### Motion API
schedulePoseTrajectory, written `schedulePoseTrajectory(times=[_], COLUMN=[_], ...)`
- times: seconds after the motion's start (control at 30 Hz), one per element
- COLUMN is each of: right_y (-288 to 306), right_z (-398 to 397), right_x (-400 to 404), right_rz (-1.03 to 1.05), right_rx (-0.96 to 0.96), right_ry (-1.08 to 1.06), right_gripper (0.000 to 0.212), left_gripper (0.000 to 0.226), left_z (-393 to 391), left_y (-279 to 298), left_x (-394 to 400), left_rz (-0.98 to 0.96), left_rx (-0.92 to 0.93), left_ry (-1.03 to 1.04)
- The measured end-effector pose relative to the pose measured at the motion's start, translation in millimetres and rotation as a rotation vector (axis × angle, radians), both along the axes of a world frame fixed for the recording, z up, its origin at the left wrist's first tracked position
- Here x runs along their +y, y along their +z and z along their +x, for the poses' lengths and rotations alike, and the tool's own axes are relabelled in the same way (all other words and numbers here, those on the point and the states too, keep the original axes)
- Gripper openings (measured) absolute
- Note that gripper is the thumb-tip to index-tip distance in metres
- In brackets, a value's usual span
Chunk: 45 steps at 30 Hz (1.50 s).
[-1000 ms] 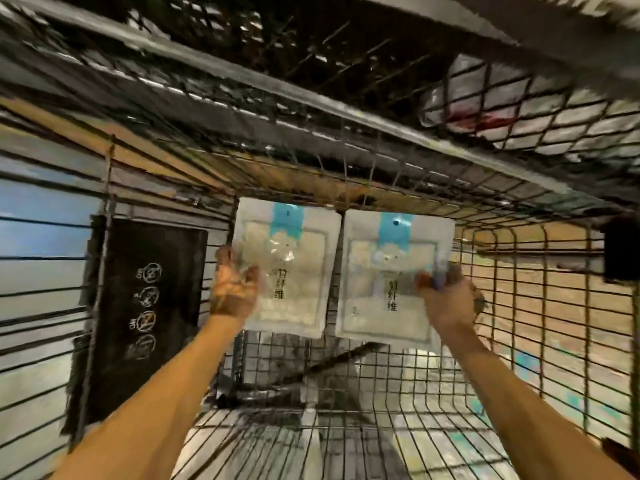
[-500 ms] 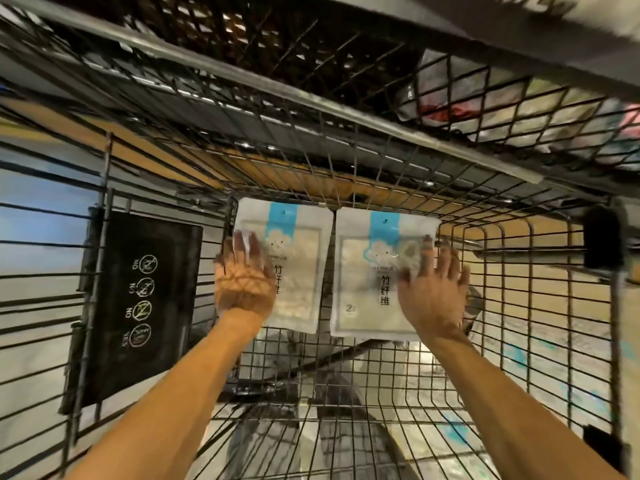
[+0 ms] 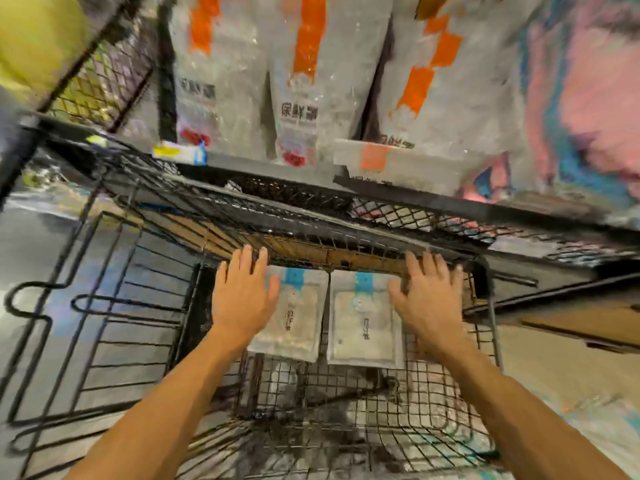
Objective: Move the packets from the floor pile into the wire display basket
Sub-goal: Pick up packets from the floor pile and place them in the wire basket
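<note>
Head view: two white packets with blue top tabs stand side by side against the back of the wire display basket (image 3: pixel 346 403), the left packet (image 3: pixel 298 323) and the right packet (image 3: pixel 363 327) nearly touching. The left hand (image 3: pixel 242 299) is held with fingers straight and spread, in front of the left packet's edge; contact cannot be told. The right hand (image 3: pixel 429 303) is likewise spread, gripping nothing. Orange-striped bags (image 3: pixel 311 81) stand on the shelf above.
</note>
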State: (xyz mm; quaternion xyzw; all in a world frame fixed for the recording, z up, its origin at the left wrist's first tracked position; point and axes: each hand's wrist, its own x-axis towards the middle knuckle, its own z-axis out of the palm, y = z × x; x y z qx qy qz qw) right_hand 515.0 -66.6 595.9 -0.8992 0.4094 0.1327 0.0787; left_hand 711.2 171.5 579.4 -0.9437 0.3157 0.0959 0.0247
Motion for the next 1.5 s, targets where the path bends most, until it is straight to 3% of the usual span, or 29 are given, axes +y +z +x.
schedulePoseTrajectory(times=[0.33, 0.67, 0.97, 1.13, 1.3, 1.5], right_y=[159, 256, 274, 270, 261, 238], right_z=[-19, -63, -197, -299, -398, -516], right_x=[17, 58, 131, 187, 242, 302], right_rz=[-0.063, -0.196, -0.208, -0.286, -0.334, -0.306], right_rx=[-0.200, -0.341, -0.314, -0.272, -0.303, -0.272], right_ry=[-0.020, -0.176, -0.591, -0.829, -1.051, -1.288], right_gripper=[0.070, 0.070, 0.072, 0.083, 0.070, 0.073], left_gripper=[0.064, 0.059, 0.061, 0.061, 0.062, 0.060], left_z=[-21, -31, -118, -206, -299, -428], left_y=[170, 281, 283, 275, 272, 260], left_x=[6, -15, -47, -59, -67, -66], left_rz=[-0.137, -0.295, -0.295, -0.314, -0.285, -0.263], left_rx=[-0.095, -0.118, 0.013, 0.117, 0.144, 0.160], left_ry=[0.034, -0.237, -0.665, -0.894, -1.126, -1.315])
